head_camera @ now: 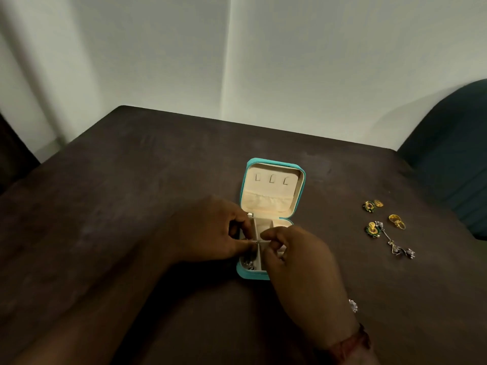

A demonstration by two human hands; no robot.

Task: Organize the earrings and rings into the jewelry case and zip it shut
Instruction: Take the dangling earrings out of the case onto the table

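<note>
Both grips, left hand [210,230] and right hand [297,256], pinch one thin silver piece [257,241] over the dividers of the open jewelry case [274,162]. Loose earrings [373,231] and rings [396,222] lie on the bench [131,193] right of the grip, nearer the right hand. The long silver earring [392,242] slants rightward and toward the person.

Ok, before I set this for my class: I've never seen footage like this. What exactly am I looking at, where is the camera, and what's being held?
There is no machine here: a person wears a wide-angle camera on the head, looking down at their own bare hands. The left hand and right hand pinch a small silver piece between them over the open teal jewelry case on a dark table. To the right lie green-and-gold earrings, a gold ring and a long silver earring, not yet packed.
</note>
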